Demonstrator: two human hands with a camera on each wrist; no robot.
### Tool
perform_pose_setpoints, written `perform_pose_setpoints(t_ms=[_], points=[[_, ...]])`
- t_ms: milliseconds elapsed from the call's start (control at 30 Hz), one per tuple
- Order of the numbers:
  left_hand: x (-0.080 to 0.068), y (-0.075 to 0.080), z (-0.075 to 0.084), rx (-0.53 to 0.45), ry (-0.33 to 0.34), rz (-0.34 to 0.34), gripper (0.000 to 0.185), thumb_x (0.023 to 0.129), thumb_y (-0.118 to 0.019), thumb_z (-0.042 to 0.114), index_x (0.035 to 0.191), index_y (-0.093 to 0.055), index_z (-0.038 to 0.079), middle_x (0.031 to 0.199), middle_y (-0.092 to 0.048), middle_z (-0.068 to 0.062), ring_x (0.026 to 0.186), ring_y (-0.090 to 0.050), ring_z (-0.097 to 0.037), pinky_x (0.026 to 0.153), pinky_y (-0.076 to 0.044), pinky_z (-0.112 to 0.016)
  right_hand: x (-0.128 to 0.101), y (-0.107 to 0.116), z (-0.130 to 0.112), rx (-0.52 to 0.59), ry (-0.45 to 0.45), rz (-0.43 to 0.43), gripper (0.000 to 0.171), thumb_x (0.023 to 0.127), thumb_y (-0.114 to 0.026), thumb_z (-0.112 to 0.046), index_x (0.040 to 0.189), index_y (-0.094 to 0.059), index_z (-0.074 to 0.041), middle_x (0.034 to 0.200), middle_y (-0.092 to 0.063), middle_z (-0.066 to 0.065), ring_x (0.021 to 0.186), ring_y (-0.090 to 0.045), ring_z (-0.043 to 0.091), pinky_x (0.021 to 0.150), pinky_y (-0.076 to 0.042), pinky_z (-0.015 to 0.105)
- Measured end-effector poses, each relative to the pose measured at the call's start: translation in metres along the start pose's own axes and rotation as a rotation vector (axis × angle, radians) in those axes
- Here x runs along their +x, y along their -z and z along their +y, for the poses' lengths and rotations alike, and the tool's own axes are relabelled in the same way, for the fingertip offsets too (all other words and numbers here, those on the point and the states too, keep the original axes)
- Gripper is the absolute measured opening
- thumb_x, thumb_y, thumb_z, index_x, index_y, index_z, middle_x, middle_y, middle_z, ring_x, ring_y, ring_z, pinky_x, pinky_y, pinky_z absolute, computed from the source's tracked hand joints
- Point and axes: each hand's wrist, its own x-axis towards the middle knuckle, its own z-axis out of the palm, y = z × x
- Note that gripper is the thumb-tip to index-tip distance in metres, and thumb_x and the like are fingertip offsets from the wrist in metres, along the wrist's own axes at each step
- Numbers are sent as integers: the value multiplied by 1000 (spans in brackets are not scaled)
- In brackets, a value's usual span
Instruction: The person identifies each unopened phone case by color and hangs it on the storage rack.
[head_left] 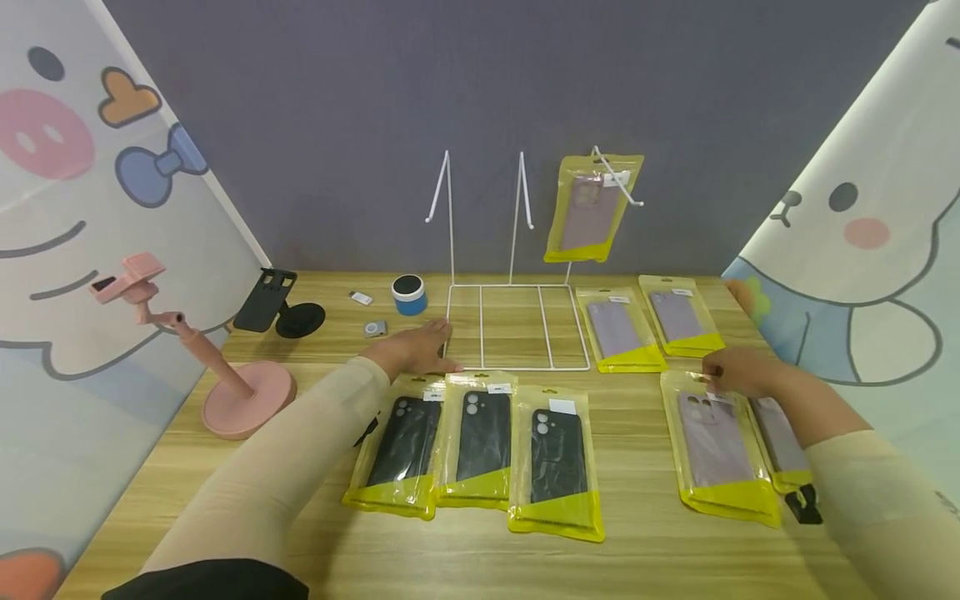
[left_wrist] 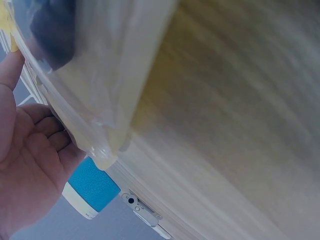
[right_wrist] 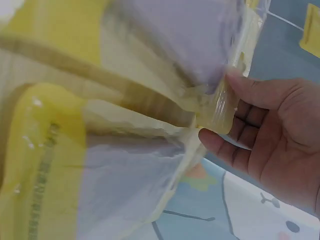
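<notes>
My right hand (head_left: 742, 372) pinches the top edge of a yellow-edged clear pouch holding a lavender phone case (head_left: 712, 442). In the right wrist view, the pouch's top (right_wrist: 217, 112) lies between thumb and fingers. A second lavender phone case pouch (head_left: 780, 437) is partly hidden beside it. My left hand (head_left: 420, 348) rests at the front left corner of the white wire display rack (head_left: 517, 367), fingers loosely bent. Three pouches with black phone cases (head_left: 483, 437) lie just in front of it. Another lavender phone case pouch (head_left: 592, 208) hangs on the rack's right hook.
Two more lavender case pouches (head_left: 617, 329) lie right of the rack. At left stand a pink phone stand (head_left: 240, 400) and a black phone holder (head_left: 270, 300). A blue-and-white round container (head_left: 408, 295) and small gadgets are behind my left hand. Printed panels flank the table.
</notes>
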Motion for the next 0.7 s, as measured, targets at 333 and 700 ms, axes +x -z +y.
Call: perform_pose_setpoints(t_ms=[333,700], points=[[-5,3,4,-5,3,-5,98,92,-47,68,159,-7,8,166,2,-11,153,-1,-29,122,-15,-48,-18,52,-49,46,37,218,8,98,-61,-14,92,-61,-9,108,-57,24,102,-59,29,76,-46,39],[-4,2,3,-8,-1,0,98,92,-47,69,159,-8,8,166,2,-11,153,-1,-28,122,-15,-49,-36,113,-129,-102,31,344,11,99,-60,-28,100,-65,-18,89,-66,-5,76,-54,13,67,-45,29]])
